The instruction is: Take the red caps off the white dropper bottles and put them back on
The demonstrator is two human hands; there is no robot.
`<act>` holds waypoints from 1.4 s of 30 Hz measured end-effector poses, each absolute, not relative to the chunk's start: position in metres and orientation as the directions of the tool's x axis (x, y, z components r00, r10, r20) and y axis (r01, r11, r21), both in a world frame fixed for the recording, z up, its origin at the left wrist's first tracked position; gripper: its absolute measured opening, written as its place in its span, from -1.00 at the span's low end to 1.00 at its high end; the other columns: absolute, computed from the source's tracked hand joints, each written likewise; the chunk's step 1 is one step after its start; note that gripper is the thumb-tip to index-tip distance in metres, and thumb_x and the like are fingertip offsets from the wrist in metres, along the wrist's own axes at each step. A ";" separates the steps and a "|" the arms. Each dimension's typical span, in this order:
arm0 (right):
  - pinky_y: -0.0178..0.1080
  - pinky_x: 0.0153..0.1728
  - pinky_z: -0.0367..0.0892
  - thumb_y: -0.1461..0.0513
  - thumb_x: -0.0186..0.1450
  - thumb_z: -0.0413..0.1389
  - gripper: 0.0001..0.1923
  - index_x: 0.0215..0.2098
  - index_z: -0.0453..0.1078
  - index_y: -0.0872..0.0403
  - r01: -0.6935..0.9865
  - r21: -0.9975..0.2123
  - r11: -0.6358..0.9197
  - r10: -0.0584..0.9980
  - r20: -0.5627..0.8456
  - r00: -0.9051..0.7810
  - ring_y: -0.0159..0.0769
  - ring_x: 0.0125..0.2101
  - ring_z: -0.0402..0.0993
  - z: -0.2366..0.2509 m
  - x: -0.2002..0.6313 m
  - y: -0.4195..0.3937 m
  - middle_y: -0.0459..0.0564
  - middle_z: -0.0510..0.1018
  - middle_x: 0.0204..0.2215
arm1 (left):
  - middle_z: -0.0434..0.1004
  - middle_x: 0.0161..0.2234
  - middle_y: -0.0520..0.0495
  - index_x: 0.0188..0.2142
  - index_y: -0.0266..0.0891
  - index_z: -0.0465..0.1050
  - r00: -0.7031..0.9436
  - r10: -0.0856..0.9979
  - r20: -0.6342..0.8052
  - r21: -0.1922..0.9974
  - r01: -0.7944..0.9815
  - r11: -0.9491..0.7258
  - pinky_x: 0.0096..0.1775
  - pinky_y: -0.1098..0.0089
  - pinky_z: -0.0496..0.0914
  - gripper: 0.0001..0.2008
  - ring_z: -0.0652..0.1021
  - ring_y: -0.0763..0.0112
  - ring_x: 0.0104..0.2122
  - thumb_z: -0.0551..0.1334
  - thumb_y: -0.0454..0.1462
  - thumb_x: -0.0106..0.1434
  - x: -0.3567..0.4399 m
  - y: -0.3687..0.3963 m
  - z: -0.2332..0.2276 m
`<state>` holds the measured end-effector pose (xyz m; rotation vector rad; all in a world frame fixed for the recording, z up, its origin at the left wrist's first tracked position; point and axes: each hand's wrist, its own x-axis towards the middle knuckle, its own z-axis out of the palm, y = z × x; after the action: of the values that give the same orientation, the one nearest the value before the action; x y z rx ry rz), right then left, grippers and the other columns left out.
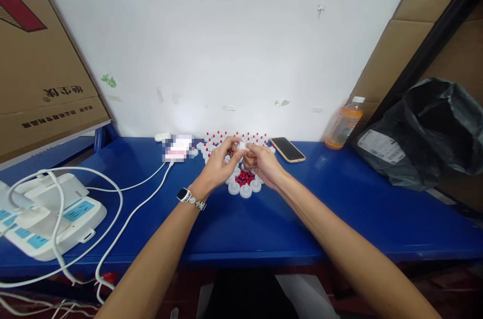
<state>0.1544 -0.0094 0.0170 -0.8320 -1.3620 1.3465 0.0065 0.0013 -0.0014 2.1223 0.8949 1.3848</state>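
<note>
A small white piece [241,146] is pinched between the fingertips of both hands, raised just above a heap of small red parts [245,177] on the blue bench [339,208]. What kind of piece it is cannot be made out at this size. The left hand [221,163] is curled closed, with thumb and forefinger pressed on the left side of the piece; a wristwatch with a metal band [189,197] is worn on that wrist. The right hand [262,162] is likewise curled closed, and the piece is gripped by its fingertips from the right side.

The red heap is ringed by white caps [245,190] laid flat on the bench, the nearest of them just in front of the heap. Behind the heap, towards the white wall [234,32], rows of small white bottles with red tips [226,136] are stood upright. Just to the right of the heap and slightly behind it, a phone [288,149] is laid face up. Further right of the heap, against the wall, an orange drink bottle [344,125] is stood, and beyond it a black plastic bag with a label [422,133] is slumped against cardboard [407,32].

To the left of the heap, a blurred white object [178,148] is seen with a white cable [128,213] plugged into it. The cable is run well to the left of the heap, where a white power strip [49,218] is set at the bench edge. A cardboard box [37,67] is leaned above the strip.
</note>
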 end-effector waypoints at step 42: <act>-0.29 -0.35 0.26 0.36 0.12 0.17 -0.93 -0.48 0.48 0.11 0.666 -0.471 0.579 0.815 0.331 -0.475 -0.30 -0.41 0.47 -0.003 0.106 0.095 -0.01 0.60 -0.47 | 0.46 -0.45 -0.09 -0.43 -0.24 0.50 0.154 0.854 0.497 0.506 0.748 -0.429 -0.25 0.25 0.40 -0.92 0.48 0.27 -0.42 0.28 -0.32 0.20 -0.069 0.040 -0.029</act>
<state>0.1056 0.0947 -0.0030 -1.1795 -2.2865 0.3771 -0.0690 0.0405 -0.0293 2.2760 1.5938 1.1364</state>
